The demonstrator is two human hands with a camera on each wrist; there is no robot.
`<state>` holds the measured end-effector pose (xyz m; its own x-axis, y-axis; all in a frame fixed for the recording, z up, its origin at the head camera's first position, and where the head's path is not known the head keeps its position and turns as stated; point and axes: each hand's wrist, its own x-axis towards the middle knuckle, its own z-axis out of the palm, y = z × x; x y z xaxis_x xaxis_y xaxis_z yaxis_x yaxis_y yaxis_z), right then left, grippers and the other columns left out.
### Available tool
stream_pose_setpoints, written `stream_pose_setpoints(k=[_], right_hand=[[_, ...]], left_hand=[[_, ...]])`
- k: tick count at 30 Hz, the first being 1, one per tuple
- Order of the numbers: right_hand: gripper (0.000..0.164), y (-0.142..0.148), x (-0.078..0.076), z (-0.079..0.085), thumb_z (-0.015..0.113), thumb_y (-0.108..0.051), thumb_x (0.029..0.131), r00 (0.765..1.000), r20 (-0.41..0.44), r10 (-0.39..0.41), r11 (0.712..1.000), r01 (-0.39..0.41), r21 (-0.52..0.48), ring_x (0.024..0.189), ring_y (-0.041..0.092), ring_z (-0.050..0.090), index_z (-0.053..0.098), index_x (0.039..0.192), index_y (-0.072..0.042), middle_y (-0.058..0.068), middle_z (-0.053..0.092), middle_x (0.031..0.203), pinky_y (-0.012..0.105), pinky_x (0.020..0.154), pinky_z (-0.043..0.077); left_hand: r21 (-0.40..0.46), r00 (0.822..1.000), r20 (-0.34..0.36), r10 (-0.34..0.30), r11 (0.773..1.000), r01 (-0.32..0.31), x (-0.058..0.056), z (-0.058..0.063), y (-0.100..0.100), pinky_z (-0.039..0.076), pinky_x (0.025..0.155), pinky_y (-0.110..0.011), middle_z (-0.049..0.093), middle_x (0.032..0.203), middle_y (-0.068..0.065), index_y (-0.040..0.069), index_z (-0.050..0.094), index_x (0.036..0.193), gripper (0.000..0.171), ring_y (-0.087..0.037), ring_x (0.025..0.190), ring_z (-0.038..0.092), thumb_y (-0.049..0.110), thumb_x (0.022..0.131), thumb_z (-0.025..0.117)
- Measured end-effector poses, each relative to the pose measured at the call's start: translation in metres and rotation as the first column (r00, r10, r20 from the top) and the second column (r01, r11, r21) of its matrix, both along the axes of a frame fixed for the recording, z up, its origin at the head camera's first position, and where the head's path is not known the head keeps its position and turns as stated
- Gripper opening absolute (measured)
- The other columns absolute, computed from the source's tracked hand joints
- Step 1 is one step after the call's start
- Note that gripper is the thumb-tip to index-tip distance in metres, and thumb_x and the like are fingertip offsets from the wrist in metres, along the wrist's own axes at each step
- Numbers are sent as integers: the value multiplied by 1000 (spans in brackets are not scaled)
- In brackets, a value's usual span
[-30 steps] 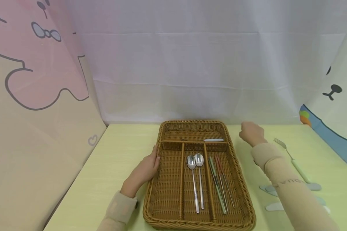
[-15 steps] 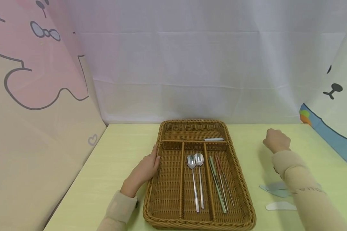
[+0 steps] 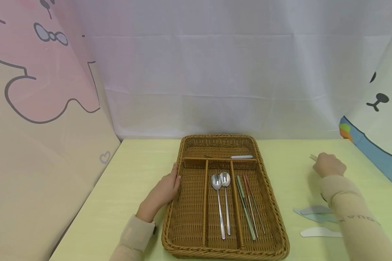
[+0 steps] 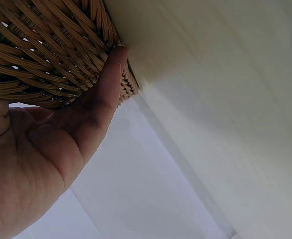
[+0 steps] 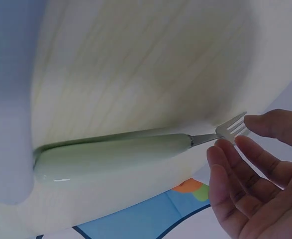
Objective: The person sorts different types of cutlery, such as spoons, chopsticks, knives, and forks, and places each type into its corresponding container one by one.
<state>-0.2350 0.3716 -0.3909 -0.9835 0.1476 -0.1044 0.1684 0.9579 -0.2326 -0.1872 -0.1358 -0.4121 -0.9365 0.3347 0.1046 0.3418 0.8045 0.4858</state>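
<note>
A brown wicker cutlery tray (image 3: 205, 217) sits in the middle of the table. My left hand (image 3: 161, 190) rests against its left side, the fingers lying straight along the outer wall and the thumb at the rim. At the right, my right hand (image 3: 329, 165) is at a fork with a pale green handle (image 5: 113, 157) that lies on the table. In the right wrist view the thumb and fingers stand apart around the fork's tines (image 5: 233, 128). Two metal spoons (image 3: 220, 203) lie in the tray's middle compartment. Green chopsticks (image 3: 246, 210) and red-ended chopsticks (image 3: 249, 192) share the right one.
In the back compartment lies a utensil with a white handle (image 3: 241, 157). Right of the tray are pale flat blades, including a white one (image 3: 320, 232) and a grey-blue one (image 3: 315, 209), partly under the right sleeve. A white curtain (image 3: 196, 72) closes the back.
My right hand has moved to the right and toward me, from beside the tray's back corner to the fork. The left hand and the tray have stayed put.
</note>
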Motion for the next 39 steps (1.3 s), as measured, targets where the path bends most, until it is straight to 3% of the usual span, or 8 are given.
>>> stream_pose_setpoints(k=[8, 11, 18, 20, 24, 27, 39], right_hand=[[22, 7, 5, -2, 39, -2, 79, 999, 34, -24, 1000, 24, 2, 57, 32, 50, 52, 80, 17, 23, 54, 63, 56, 59, 46], [23, 8, 6, -3, 37, -1, 80, 999, 38, -28, 1000, 28, 6, 57, 33, 50, 51, 81, 17, 24, 53, 63, 55, 59, 45], [24, 10, 6, -7, 35, -1, 84, 997, 43, -71, 997, 70, 19, 62, 38, 54, 51, 84, 18, 29, 55, 68, 57, 62, 46], [24, 10, 6, -8, 35, -1, 84, 995, 51, -80, 997, 79, 16, 63, 38, 54, 51, 83, 17, 29, 55, 68, 57, 63, 45], [23, 10, 8, -7, 36, -2, 84, 994, 72, -77, 997, 76, 6, 63, 38, 54, 50, 84, 17, 28, 55, 68, 57, 64, 45], [23, 9, 10, -6, 37, -2, 84, 994, 80, -72, 997, 72, 2, 63, 38, 54, 49, 85, 18, 28, 55, 68, 57, 64, 45], [23, -3, 7, 0, 35, 0, 86, 998, 19, -54, 999, 54, -5, 63, 42, 54, 49, 84, 18, 30, 54, 68, 56, 60, 46]], left_hand=[[-3, 1000, -6, 7, 1000, -7, -1, 0, 0, 48, 87, -48, 57, 79, -13, -10, 10, 141, 56, -26, 88, 59, 17, 99, 34], [-5, 1000, -2, 8, 1000, -8, -2, 0, 0, 48, 88, -48, 58, 81, -15, -10, 9, 141, 56, -27, 88, 60, 17, 99, 34], [5, 1000, -8, 8, 1000, -8, -2, -1, 0, 48, 88, -49, 57, 113, -30, -10, 10, 141, 55, -32, 98, 58, 17, 99, 34], [4, 1000, -8, 9, 1000, -9, -2, -2, 0, 48, 88, -49, 56, 115, -30, -11, 10, 141, 55, -31, 97, 58, 17, 99, 34], [-2, 1000, 0, 12, 1000, -12, -2, -1, 0, 50, 83, -47, 61, 88, -17, -11, 10, 141, 56, -23, 80, 58, 17, 99, 34], [-3, 1000, 14, 12, 1000, -12, -3, -1, -1, 50, 78, -44, 49, 68, -4, -10, 9, 141, 56, -18, 67, 53, 16, 99, 34], [9, 1000, 9, -4, 1000, 4, -2, -2, -1, 49, 76, -43, 45, 65, -2, -12, 9, 140, 55, -15, 59, 48, 16, 99, 34]])
